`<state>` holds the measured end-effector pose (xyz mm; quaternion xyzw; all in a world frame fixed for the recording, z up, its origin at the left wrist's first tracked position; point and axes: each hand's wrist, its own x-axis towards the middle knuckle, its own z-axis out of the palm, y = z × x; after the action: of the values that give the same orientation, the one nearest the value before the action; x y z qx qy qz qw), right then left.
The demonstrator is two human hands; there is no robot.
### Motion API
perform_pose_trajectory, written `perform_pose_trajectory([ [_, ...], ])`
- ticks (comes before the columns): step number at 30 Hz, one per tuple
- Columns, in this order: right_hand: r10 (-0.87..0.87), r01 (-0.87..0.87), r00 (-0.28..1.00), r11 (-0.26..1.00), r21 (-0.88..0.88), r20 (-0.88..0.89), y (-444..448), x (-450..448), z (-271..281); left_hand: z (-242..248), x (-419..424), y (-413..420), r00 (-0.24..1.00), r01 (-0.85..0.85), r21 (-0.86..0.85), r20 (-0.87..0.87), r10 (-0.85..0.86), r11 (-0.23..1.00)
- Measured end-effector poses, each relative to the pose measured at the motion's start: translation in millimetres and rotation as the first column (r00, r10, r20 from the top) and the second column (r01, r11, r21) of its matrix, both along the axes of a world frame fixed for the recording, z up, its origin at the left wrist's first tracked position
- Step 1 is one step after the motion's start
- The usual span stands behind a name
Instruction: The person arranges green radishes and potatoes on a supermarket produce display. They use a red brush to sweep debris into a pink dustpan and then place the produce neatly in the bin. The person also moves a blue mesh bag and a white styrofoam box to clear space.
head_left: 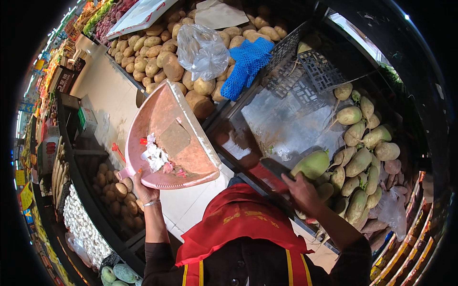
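My left hand (146, 189) grips the lower edge of a pink plastic dustpan (141, 116), beside its short handle. Crumpled white and pink paper scraps (156, 157) and a brown piece of cardboard (175, 137) lie in the pan. On the right, my right hand (302, 191) is at the near end of a large green radish (312, 164), by the radish pile. A dark, flat, blade-like thing (275, 168) extends from near its fingers; the fingers partly hide how it is held. More radishes (357, 162) are heaped to the right of that hand.
Potatoes (154, 52) fill the far bin, with a clear plastic bag (202, 50) and blue mesh netting (247, 66) on top. A black plastic crate (318, 69) stands on the radish display. Garlic (84, 225) and more potatoes (120, 189) lie in left bins.
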<state>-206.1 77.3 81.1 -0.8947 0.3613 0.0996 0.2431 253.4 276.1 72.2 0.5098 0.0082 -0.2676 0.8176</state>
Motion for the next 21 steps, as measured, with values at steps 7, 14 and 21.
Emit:
perform_pose_trajectory([
  [7, -0.074, 0.129, 0.910, 0.986, -0.108, 0.409, -7.6, 71.0, -5.3, -1.0, -0.8, -2.8, 0.999, -0.022, -0.021, -0.050, 0.021, 1.000],
  [14, -0.291, 0.292, 0.956, 0.952, -0.087, 0.027, -16.4, 134.3, -76.2, 7.8, -10.3, -7.8, 0.998, -0.038, -0.017, -0.055, 0.037, 0.999],
  [21, -0.363, 0.375, 0.911, 0.927, -0.026, 0.196, -19.7, 118.2, -25.4, 4.4, -7.2, 8.5, 0.998, -0.026, -0.002, -0.053, 0.026, 1.000],
])
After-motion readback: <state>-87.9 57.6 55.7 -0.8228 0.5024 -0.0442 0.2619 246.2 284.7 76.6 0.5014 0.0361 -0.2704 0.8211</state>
